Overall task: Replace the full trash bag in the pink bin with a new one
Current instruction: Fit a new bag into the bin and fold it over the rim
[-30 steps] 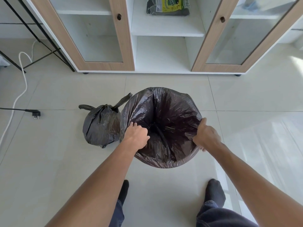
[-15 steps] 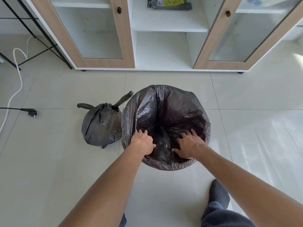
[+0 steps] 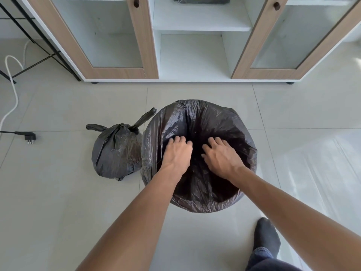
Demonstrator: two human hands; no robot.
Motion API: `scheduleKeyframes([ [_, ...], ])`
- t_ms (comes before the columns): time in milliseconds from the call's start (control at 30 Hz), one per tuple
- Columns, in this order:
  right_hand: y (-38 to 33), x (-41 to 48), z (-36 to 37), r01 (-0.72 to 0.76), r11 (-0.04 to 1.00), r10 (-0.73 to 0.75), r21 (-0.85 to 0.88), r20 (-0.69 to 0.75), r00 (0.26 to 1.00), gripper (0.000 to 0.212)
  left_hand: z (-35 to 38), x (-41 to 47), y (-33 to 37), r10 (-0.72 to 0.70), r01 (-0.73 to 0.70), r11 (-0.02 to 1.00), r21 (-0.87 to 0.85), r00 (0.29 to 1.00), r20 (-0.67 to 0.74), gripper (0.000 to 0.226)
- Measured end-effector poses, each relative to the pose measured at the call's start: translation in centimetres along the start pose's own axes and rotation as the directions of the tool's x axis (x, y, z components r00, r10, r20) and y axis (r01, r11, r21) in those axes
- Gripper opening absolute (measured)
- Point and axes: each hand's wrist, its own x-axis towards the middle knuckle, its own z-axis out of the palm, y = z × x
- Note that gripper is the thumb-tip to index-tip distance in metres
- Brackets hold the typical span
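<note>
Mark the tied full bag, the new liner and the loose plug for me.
tied full bag (image 3: 117, 151), head view, on its bulging side.
new liner (image 3: 214, 122), head view, on its far inner wall.
plug (image 3: 30, 137), head view, on its black body.

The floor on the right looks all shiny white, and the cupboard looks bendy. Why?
Head view: bright light glares off the glossy floor, washing it white; also in the head view, the wide-angle lens makes the cupboard and its straight sides lean outward.
</note>
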Motion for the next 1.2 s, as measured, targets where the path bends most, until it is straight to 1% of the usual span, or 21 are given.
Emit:
scheduleKeyframes([
  [100,0.4,0.3,2.0,-0.041,0.996,0.06,-0.074,0.285,0.957,0.075,1.5,0.7,0.0,-0.086,0.056,0.985,0.16,0.978,0.187,0.077],
  [167,0.8,0.9,2.7,-0.032,0.989,0.091,-0.147,0.412,0.907,0.093,2.1,0.6,0.2,-0.096,-0.037,0.931,0.364,0.935,0.34,0.09],
  [200,0.8,1.2,3.0,-0.013,0.983,0.096,-0.182,0.455,0.885,0.099,2.3,0.6,0.3,-0.082,-0.113,0.891,0.441,0.913,0.4,0.092],
  [267,0.9,1.5,3.7,0.046,0.962,0.108,-0.268,0.532,0.84,0.109,2.8,0.7,0.6,-0.063,-0.232,0.831,0.506,0.865,0.499,0.091],
  [367,0.9,1.6,4.3,0.153,0.912,0.142,-0.381,0.643,0.753,0.114,3.9,1.1,0.5,-0.051,-0.371,0.773,0.515,0.772,0.633,0.079],
  [433,1.2,1.5,4.3,0.193,0.895,0.142,-0.402,0.668,0.73,0.108,4.1,1.1,0.4,-0.035,-0.444,0.746,0.497,0.719,0.694,0.068],
  [500,1.4,1.5,4.3,0.208,0.89,0.136,-0.405,0.673,0.727,0.101,4.1,1.1,0.4,-0.045,-0.436,0.754,0.491,0.711,0.701,0.065],
  [567,1.3,1.5,4.0,0.178,0.907,0.131,-0.381,0.659,0.74,0.099,3.9,0.9,0.3,-0.073,-0.358,0.789,0.499,0.751,0.656,0.077],
  [600,1.1,1.5,3.6,0.138,0.931,0.113,-0.337,0.626,0.771,0.093,3.7,0.7,0.3,-0.082,-0.3,0.819,0.488,0.781,0.619,0.088],
  [667,0.6,1.3,2.6,0.041,0.984,0.048,-0.175,0.475,0.879,0.067,2.6,0.4,0.6,-0.078,-0.147,0.916,0.374,0.847,0.525,0.1],
  [700,0.4,1.2,2.0,0.023,0.995,0.014,-0.094,0.371,0.928,0.054,2.1,0.5,0.7,-0.081,-0.057,0.959,0.278,0.883,0.462,0.098],
  [733,0.3,1.2,1.5,0.026,0.999,-0.014,-0.038,0.287,0.958,0.043,1.7,0.6,0.9,-0.081,0.013,0.983,0.181,0.924,0.373,0.088],
  [800,0.3,1.1,0.9,0.049,0.998,-0.059,0.047,0.226,0.972,0.032,1.5,1.3,0.9,-0.035,0.03,0.999,0.036,0.984,0.174,0.052],
  [833,0.4,1.1,1.0,0.053,0.994,-0.077,0.098,0.263,0.962,0.031,1.4,1.5,0.8,-0.008,0.011,1.0,-0.017,0.992,0.129,0.034],
  [867,0.4,1.3,1.2,0.044,0.989,-0.091,0.145,0.339,0.936,0.034,1.6,1.8,0.7,0.009,-0.001,0.998,-0.066,0.992,0.129,0.022],
  [900,0.3,1.5,1.5,0.022,0.984,-0.098,0.175,0.438,0.894,0.041,1.6,1.8,0.5,0.027,-0.009,0.993,-0.116,0.987,0.157,0.016],
  [933,0.1,1.9,1.8,-0.006,0.984,-0.092,0.18,0.528,0.844,0.049,1.9,1.7,0.3,0.053,-0.022,0.988,-0.15,0.977,0.207,0.018],
  [1000,-0.3,2.6,3.0,-0.04,0.99,-0.052,0.132,0.625,0.779,0.062,2.9,1.6,0.1,0.095,-0.042,0.986,-0.162,0.936,0.338,0.041],
  [1067,-0.5,3.0,4.3,-0.041,0.998,-0.008,0.056,0.689,0.725,0.075,4.2,1.4,-0.1,0.1,-0.079,0.995,-0.063,0.869,0.485,0.068],
  [1133,-0.4,3.0,5.2,-0.002,1.0,0.023,-0.029,0.756,0.654,0.092,5.3,1.5,-0.6,0.085,-0.14,0.989,0.05,0.808,0.583,0.083],
  [1200,-0.2,2.7,5.6,0.037,0.996,0.044,-0.083,0.797,0.602,0.104,5.7,1.7,-0.8,0.073,-0.154,0.985,0.074,0.774,0.629,0.091],
])
